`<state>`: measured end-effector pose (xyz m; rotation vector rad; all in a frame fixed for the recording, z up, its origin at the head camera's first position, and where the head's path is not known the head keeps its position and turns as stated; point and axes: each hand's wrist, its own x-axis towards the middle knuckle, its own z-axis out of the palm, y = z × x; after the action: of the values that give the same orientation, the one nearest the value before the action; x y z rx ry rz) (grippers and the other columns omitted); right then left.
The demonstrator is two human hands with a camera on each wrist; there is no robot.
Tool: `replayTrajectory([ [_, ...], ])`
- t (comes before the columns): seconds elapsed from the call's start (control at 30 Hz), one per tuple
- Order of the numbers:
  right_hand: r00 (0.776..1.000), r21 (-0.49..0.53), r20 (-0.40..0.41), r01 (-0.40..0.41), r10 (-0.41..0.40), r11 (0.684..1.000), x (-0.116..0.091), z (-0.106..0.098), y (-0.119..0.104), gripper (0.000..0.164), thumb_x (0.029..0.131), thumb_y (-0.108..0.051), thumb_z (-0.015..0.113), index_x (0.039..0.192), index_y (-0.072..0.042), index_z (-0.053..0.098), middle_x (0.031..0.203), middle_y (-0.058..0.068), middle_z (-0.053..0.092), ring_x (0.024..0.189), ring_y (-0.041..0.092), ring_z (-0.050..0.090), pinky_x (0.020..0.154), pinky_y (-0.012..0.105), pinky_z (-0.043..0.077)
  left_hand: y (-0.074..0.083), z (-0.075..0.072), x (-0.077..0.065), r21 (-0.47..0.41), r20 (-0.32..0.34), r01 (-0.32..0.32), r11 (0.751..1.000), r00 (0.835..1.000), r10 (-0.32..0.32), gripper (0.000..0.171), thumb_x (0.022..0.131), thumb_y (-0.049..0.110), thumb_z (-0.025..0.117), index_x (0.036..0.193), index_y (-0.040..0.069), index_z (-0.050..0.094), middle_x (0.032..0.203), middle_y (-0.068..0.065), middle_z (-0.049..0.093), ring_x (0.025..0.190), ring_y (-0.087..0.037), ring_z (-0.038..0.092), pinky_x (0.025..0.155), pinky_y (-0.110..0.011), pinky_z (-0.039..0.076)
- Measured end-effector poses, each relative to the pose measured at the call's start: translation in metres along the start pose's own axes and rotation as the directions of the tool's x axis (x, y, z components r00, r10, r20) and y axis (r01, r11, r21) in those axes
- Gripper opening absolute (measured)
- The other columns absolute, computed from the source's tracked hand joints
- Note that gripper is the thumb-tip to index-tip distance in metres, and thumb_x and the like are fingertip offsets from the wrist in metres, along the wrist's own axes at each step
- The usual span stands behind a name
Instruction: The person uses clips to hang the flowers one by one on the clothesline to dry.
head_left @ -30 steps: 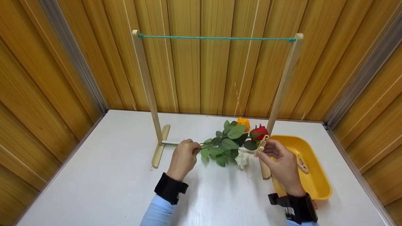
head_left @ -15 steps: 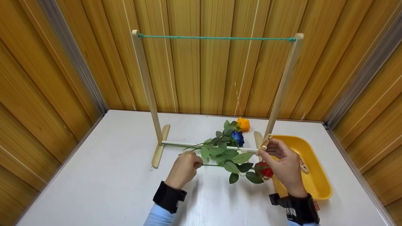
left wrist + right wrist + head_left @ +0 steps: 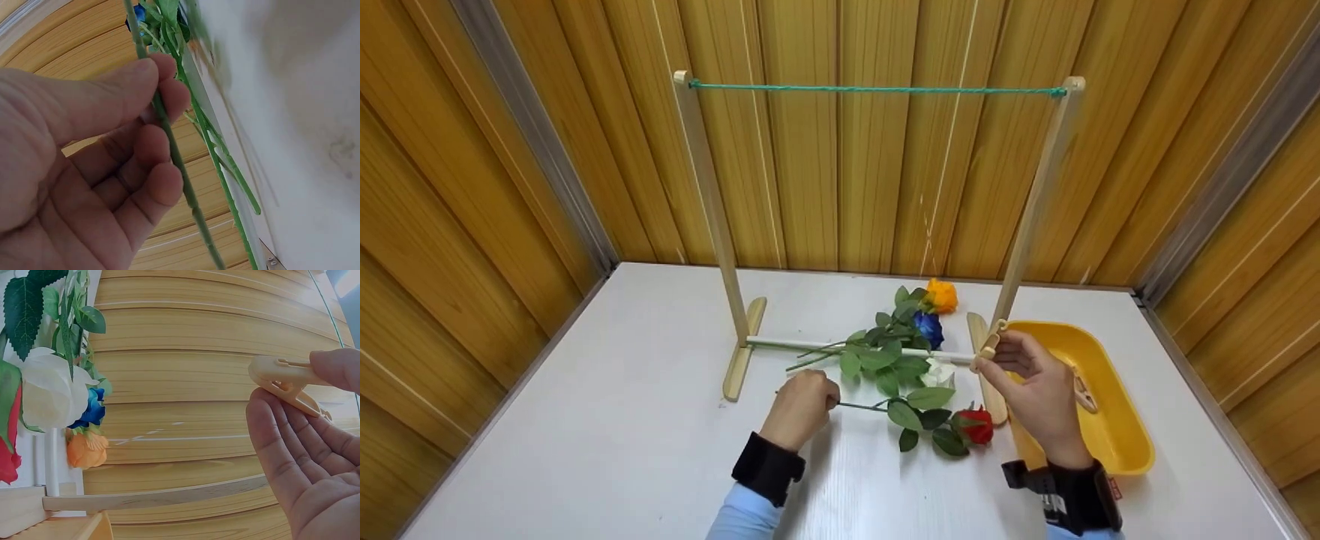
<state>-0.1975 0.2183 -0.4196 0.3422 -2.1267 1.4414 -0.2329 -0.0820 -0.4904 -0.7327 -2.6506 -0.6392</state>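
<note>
My left hand (image 3: 801, 405) pinches the green stem (image 3: 174, 143) of a red rose (image 3: 976, 425) between thumb and fingertips, the bloom pointing right. My right hand (image 3: 1039, 390) holds a beige clothespin (image 3: 287, 379) between thumb and fingers, beside the frame's right post. Behind the red rose lie a white rose (image 3: 939, 373), a blue rose (image 3: 928, 330) and an orange rose (image 3: 941, 295), their leafy stems running left across the frame's white bottom bar (image 3: 780, 344). In the right wrist view the white rose (image 3: 53, 388) shows large, with the red one partly cut off at the edge.
A wooden frame with two posts (image 3: 711, 202) stands on the white table (image 3: 607, 420), a green cord (image 3: 877, 90) stretched between their tops. At right sits a yellow tray (image 3: 1136, 450) with clothespins (image 3: 1084, 394) inside. Wood-panelled walls (image 3: 877, 187) enclose the table.
My left hand has drawn the red rose toward me, away from the other flowers, uncovering the blue rose. My right hand, with the clothespin, has stayed nearly in place.
</note>
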Motion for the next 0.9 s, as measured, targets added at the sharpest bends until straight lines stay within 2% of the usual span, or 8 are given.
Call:
replayTrajectory([
  [0.17,1.000,-0.010,0.004,-0.005,0.005,1.000,0.000,0.001,-0.010,0.034,0.075,0.013,0.074,0.106,0.012,0.062,0.091,0.019,0.068,0.080,0.007,0.065,0.074,0.014,0.052,-0.001,0.005,0.000,0.026,0.006,0.006,1.000,1.000,-0.006,0.031,0.062,-0.017,0.057,0.050,0.011,0.053,0.058,0.005,0.045,0.056,-0.009,0.044,0.048,-0.021,0.032],
  [0.37,1.000,0.006,0.019,-0.025,0.025,1.000,0.000,0.001,0.006,0.034,0.077,0.006,0.076,0.109,0.004,0.065,0.093,0.011,0.069,0.081,0.007,0.065,0.076,0.014,0.052,-0.001,0.015,-0.002,0.129,-0.046,0.019,0.992,0.999,-0.013,0.023,0.067,-0.012,0.064,0.060,0.009,0.061,0.061,-0.002,0.055,0.059,-0.020,0.057,0.050,-0.028,0.044],
  [0.5,1.000,0.022,0.029,-0.002,0.001,1.000,0.001,0.000,0.011,0.033,0.078,0.004,0.077,0.109,0.002,0.065,0.093,0.010,0.069,0.081,0.009,0.066,0.076,0.015,0.053,-0.001,0.020,-0.002,0.167,-0.066,0.011,0.986,0.998,0.000,0.022,0.067,-0.012,0.064,0.060,0.009,0.061,0.062,-0.004,0.057,0.061,-0.023,0.059,0.051,-0.030,0.047],
  [0.7,1.000,0.006,0.025,-0.019,0.019,1.000,0.000,0.000,0.008,0.033,0.077,0.004,0.077,0.108,0.003,0.065,0.092,0.010,0.069,0.081,0.007,0.065,0.076,0.014,0.052,-0.001,0.023,-0.004,0.178,-0.055,0.004,0.984,0.998,0.006,0.020,0.069,-0.010,0.064,0.061,0.008,0.061,0.064,-0.007,0.057,0.063,-0.026,0.060,0.055,-0.034,0.050],
  [0.9,1.000,-0.029,0.013,-0.022,0.022,0.999,-0.001,0.001,-0.013,0.033,0.075,0.012,0.075,0.106,0.011,0.062,0.091,0.017,0.067,0.080,0.006,0.064,0.075,0.012,0.051,0.000,0.022,-0.005,0.165,-0.035,0.021,0.986,0.999,-0.016,0.014,0.068,-0.008,0.065,0.067,0.006,0.066,0.068,-0.007,0.056,0.065,-0.026,0.059,0.056,-0.035,0.050],
])
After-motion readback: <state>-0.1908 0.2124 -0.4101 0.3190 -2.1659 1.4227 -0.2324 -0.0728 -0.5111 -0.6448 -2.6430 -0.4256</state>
